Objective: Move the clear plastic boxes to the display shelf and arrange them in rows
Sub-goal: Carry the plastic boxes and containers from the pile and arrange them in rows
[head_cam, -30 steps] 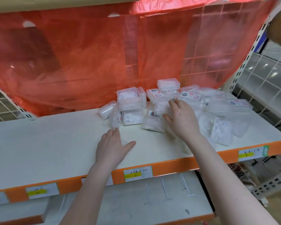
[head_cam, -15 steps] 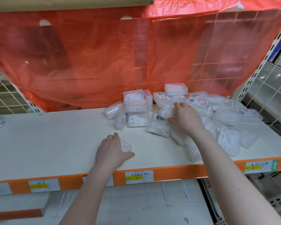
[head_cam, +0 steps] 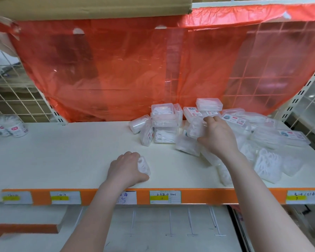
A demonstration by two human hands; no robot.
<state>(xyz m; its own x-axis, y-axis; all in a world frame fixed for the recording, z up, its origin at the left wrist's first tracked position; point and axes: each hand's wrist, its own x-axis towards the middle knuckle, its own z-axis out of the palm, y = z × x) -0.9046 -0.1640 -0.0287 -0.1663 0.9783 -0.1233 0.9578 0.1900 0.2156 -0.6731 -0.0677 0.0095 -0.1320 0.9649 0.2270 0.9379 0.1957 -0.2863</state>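
Head view is showing the left hand (head_cam: 125, 167) curling its fingers round one clear box (head_cam: 144, 165) near the shelf (head_cam: 62, 151) front, while the right hand (head_cam: 217, 135) is gripping another box (head_cam: 195, 129) in the jumbled pile (head_cam: 253, 135) far right. Setting each flat, edges aligned, should be keeping rows straight.

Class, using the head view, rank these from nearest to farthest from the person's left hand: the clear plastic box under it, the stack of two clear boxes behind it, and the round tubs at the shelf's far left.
1. Clear plastic box, gripped under the left hand.
2. Stack of two clear boxes, behind and to the right.
3. Round tubs, far left.
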